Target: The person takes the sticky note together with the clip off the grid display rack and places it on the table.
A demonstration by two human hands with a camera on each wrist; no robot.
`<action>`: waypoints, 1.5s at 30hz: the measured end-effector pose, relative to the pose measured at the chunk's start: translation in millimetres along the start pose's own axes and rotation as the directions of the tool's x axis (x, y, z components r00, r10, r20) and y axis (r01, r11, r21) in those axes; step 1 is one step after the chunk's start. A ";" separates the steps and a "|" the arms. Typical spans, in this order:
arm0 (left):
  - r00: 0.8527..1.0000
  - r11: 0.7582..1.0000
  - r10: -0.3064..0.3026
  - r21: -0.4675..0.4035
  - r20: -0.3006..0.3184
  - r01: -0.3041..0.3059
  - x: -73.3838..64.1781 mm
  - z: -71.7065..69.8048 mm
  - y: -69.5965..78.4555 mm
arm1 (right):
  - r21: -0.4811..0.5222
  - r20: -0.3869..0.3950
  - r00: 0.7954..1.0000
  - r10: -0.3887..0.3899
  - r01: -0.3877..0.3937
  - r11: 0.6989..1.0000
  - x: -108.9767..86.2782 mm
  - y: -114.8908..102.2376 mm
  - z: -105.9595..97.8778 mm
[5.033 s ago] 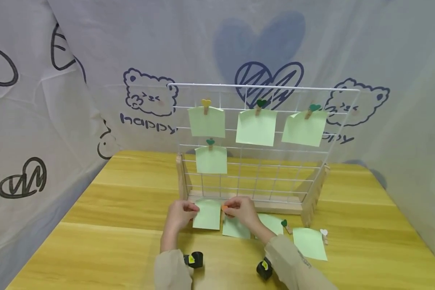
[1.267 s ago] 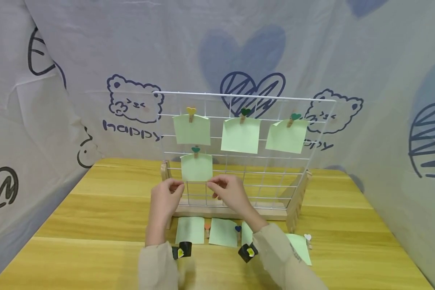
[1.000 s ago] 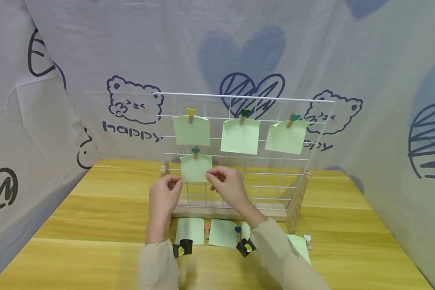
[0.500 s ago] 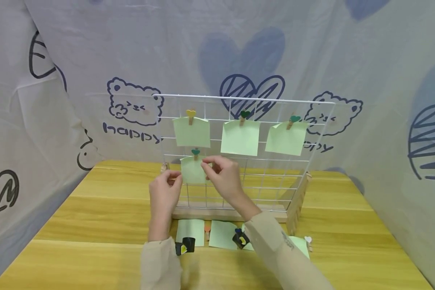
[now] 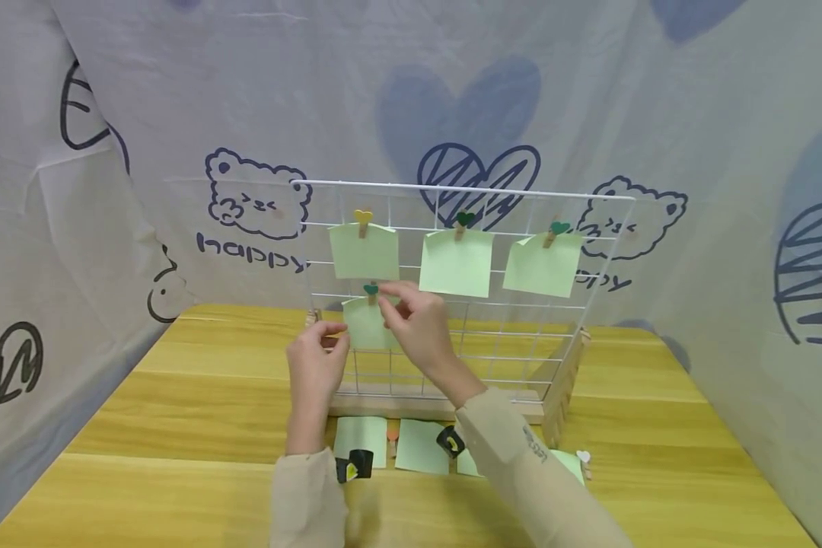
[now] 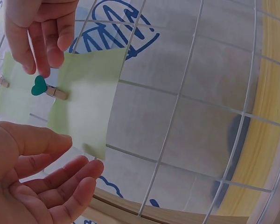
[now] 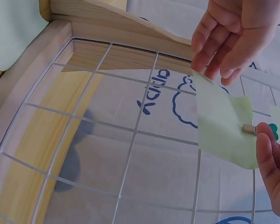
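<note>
In the head view, a pale green paper note [image 5: 366, 326] hangs on the white wire grid [image 5: 493, 344] from a small wooden clothespin with a green heart [image 5: 371, 290]. My left hand [image 5: 315, 361] is at the note's left edge. In the left wrist view, its thumb and fingers [image 6: 67, 186] stand apart around the note's lower corner, without a plain pinch. My right hand [image 5: 418, 323] covers the note's right side. Its fingertips are right beside the clothespin; the right wrist view has a finger [image 7: 269, 158] partly in front of the green heart [image 7: 273, 131], thumb apart.
Three more notes hang along the top row, including one under a yellow-heart clothespin [image 5: 363, 218]. Notes [image 5: 421, 446] lie on the wooden table [image 5: 199, 396] before the grid's wooden base [image 5: 438, 409], with an orange-heart clothespin [image 5: 393, 435] and a white-heart one [image 5: 584, 458].
Both hands have come up from the notes on the table to the hanging lower note. My right hand has then slid up its right edge to the green-heart clothespin; my left moved little lately.
</note>
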State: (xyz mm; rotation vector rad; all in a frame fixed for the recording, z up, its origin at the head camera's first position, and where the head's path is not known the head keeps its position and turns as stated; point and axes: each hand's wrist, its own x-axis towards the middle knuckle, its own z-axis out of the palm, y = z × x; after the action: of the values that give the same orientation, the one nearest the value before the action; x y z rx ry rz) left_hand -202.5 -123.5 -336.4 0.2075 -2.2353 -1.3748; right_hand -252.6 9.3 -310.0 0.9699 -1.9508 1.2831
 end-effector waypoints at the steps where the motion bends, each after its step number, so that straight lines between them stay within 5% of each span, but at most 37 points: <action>1: 1.000 1.000 0.003 -0.003 -0.001 -0.003 0.0 0.4 -0.2 | -0.002 0.006 1.000 0.001 -0.001 1.000 -0.1 -0.3 0.5; 15: 1.000 1.000 0.022 -0.006 -0.009 -0.023 0.0 2.4 0.2 | -0.133 -0.034 0.999 -0.039 0.034 0.991 0.3 -2.2 6.5; 25: 1.000 1.000 -0.004 0.000 0.016 0.004 1.6 2.4 0.9 | -0.142 -0.024 0.999 -0.040 0.036 0.989 2.1 -2.6 9.2; 45: 0.998 0.998 0.064 0.002 -0.018 -0.064 0.3 1.6 2.0 | -0.196 -0.044 0.996 -0.075 0.065 0.979 5.8 -2.9 13.3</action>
State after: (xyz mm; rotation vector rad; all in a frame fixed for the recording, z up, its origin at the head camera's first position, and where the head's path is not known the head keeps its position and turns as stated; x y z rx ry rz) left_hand -203.2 -121.4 -335.1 0.1469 -2.2085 -1.3326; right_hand -254.6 -5.3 -308.6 0.8908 -1.9431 1.0466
